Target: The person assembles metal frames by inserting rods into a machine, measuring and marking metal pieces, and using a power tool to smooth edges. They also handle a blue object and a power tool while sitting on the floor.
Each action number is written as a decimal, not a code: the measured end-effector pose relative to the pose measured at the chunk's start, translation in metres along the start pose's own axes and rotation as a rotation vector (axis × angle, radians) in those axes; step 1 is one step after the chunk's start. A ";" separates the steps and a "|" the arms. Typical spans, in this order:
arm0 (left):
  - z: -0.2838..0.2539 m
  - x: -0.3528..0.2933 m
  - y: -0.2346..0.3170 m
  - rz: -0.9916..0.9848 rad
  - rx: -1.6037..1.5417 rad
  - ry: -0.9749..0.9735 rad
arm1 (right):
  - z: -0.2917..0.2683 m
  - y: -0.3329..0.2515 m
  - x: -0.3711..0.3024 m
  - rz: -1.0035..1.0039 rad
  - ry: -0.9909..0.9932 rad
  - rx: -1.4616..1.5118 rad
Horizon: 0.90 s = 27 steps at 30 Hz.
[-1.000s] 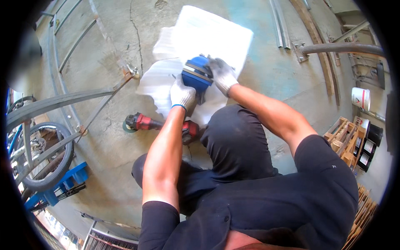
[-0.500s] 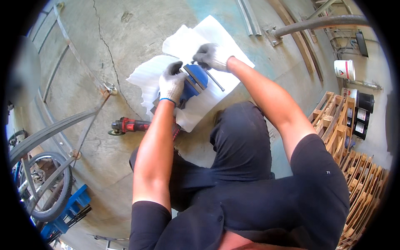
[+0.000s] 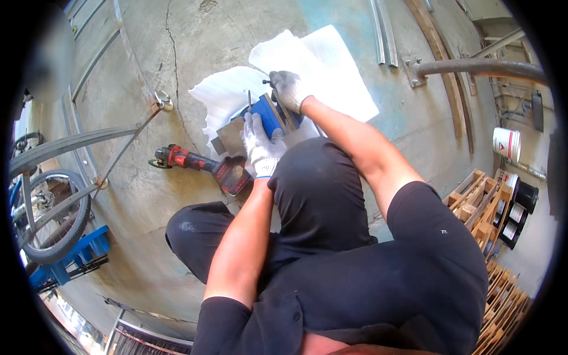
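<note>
A blue bench vise (image 3: pixel 269 117) with grey metal jaws lies on a crumpled white foam sheet (image 3: pixel 343 68) on the floor before my knees. My left hand (image 3: pixel 260 145), in a white and grey work glove, lies on the near left side of the vise with its fingers stretched out and the thumb apart. My gloved right hand (image 3: pixel 288 92) is closed round the vise's thin steel handle at the far end; a dark knob (image 3: pixel 267 81) pokes out beside it. A short upright rod (image 3: pixel 249 97) shows by the vise's left side. My palm hides part of the handle.
A red and black cordless angle grinder (image 3: pixel 189 160) lies left of the vise. Farther left stand a metal frame (image 3: pixel 77 145) and a bicycle wheel (image 3: pixel 56 219). Wooden pallets (image 3: pixel 482 192) and buckets (image 3: pixel 507 144) are at right. Metal channels (image 3: pixel 384 35) lie at far right.
My left hand has moved nearer and flattened onto the vise. The right hand has shifted along with the handle, whose end now shows on its left. The view has turned somewhat.
</note>
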<state>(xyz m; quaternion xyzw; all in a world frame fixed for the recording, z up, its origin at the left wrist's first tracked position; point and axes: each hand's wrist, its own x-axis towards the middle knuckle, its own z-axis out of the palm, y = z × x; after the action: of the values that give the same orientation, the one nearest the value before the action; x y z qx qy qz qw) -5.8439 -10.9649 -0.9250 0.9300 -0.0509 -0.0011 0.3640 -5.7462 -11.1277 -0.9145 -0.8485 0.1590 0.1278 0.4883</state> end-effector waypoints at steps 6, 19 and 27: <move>0.021 0.015 0.000 0.284 -0.057 -0.089 | 0.003 0.053 -0.058 0.237 0.370 0.225; 0.004 0.124 0.020 0.619 0.095 -0.173 | 0.018 0.073 -0.086 0.710 0.342 0.915; -0.036 0.074 0.015 -0.302 -0.452 -0.022 | -0.052 0.047 -0.108 0.188 0.272 0.171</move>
<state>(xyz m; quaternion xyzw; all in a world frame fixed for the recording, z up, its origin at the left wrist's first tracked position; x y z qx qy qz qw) -5.7706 -10.9589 -0.8859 0.8222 0.0858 -0.0767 0.5575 -5.8607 -11.1796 -0.8851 -0.7948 0.3121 0.0431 0.5186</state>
